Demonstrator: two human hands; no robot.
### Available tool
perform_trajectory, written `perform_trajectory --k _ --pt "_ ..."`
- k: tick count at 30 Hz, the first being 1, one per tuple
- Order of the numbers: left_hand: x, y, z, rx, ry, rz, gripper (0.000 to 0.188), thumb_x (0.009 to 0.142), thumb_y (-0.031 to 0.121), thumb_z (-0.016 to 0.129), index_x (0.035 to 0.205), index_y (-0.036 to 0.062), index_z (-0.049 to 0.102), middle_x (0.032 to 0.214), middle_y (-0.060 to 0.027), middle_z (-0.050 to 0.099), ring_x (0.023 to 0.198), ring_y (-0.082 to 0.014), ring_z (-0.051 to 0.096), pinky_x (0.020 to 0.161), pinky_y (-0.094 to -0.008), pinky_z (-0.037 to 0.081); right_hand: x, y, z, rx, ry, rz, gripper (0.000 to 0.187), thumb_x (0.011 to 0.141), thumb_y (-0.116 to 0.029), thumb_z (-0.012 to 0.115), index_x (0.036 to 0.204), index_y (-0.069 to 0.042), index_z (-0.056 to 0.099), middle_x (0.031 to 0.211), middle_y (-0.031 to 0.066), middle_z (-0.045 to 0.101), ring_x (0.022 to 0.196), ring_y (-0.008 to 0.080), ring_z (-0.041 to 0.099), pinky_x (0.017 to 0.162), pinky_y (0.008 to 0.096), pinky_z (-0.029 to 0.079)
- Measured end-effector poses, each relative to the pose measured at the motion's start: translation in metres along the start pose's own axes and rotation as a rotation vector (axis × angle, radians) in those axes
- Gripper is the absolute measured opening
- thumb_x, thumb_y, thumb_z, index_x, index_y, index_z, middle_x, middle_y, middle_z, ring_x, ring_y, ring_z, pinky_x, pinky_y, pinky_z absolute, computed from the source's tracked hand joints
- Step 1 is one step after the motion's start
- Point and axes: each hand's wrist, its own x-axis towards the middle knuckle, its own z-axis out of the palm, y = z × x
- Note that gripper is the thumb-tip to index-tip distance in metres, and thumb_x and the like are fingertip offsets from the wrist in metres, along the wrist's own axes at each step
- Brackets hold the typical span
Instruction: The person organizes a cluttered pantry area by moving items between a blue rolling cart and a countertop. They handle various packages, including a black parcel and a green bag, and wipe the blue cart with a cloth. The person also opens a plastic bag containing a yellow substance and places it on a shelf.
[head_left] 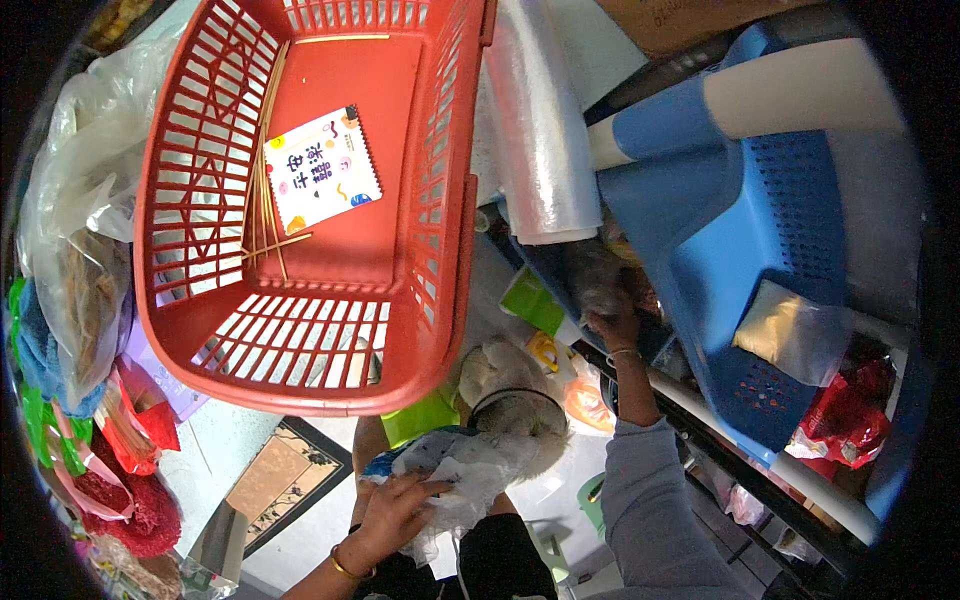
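Observation:
My left hand (pixel 400 512) is closed on a crumpled white plastic bag (pixel 465 490) at my lap, fingers curled over its top. Away to the right, my right hand (pixel 612 325) reaches down into a dark blue container (pixel 560 285). Its fingers are closed around something greyish that shadow hides. Beside the bag, between my knees, is a pale furry dog (pixel 500 365) with a dark collar. Just beyond my left hand stands a red plastic basket (pixel 425 385). Inside it lie a white printed packet (pixel 322 170) and several thin wooden sticks (pixel 262 190).
A roll of clear plastic film (pixel 545 130) lies right of the basket. Farther right, a blue perforated basket (pixel 700 210) holds a yellowish packet (pixel 775 325). Plastic bags (pixel 95 190) and a red fluffy cloth (pixel 130 505) crowd the left. A dark metal rail (pixel 725 450) runs along the right.

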Motion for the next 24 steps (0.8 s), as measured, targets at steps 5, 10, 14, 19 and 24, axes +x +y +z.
perform_trajectory --k 5,10,14,19,24 --pt "0.002 0.011 -0.001 -0.020 0.074 0.017 0.034 0.063 0.001 0.064 0.096 0.0076 0.058 0.100 -0.0074 0.062 0.084 -0.0315 0.056 0.071 -0.0390 0.047 -0.013 -0.003 0.005 -0.160 0.147 -0.040 0.064 0.069 -0.032 0.065 0.123 -0.004 0.046 0.124 0.0175 0.049 0.115 0.0332 0.045 0.102 0.0398 0.031" --pt "-0.010 0.013 -0.008 0.098 -0.009 -0.028 0.046 0.066 0.005 0.065 0.110 0.0170 0.058 0.103 -0.0102 0.059 0.097 -0.0262 0.056 0.076 -0.0386 0.045 -0.012 0.069 -0.002 0.219 0.353 -0.051 0.039 0.068 -0.003 0.062 0.106 -0.003 0.052 0.099 0.0074 0.058 0.086 0.0215 0.057 0.075 0.0325 0.047" --pt "-0.015 0.010 -0.006 0.134 0.021 -0.024 0.045 0.065 0.005 0.065 0.108 0.0173 0.058 0.103 -0.0092 0.059 0.095 -0.0257 0.056 0.073 -0.0384 0.044 -0.025 0.049 -0.014 0.569 0.427 0.244 0.039 0.069 0.005 0.056 0.107 -0.004 0.052 0.096 0.0055 0.057 0.084 0.0185 0.056 0.075 0.0299 0.047" --pt "-0.017 0.027 -0.015 0.045 0.055 -0.016 0.046 0.065 0.002 0.063 0.108 0.0160 0.058 0.104 -0.0093 0.057 0.092 -0.0265 0.057 0.071 -0.0366 0.045 -0.087 -0.046 -0.030 0.865 0.167 0.319 0.045 0.066 0.007 0.056 0.109 -0.006 0.051 0.103 0.0069 0.055 0.093 0.0202 0.055 0.077 0.0316 0.048" --pt "-0.031 0.046 -0.036 0.114 0.093 0.022 0.048 0.063 0.000 0.063 0.108 0.0152 0.057 0.101 -0.0102 0.056 0.090 -0.0286 0.056 0.072 -0.0371 0.045 -0.138 -0.060 -0.043 1.071 -0.046 0.238 0.054 0.063 0.007 0.058 0.115 -0.007 0.052 0.112 0.0084 0.053 0.097 0.0225 0.055 0.073 0.0325 0.049"
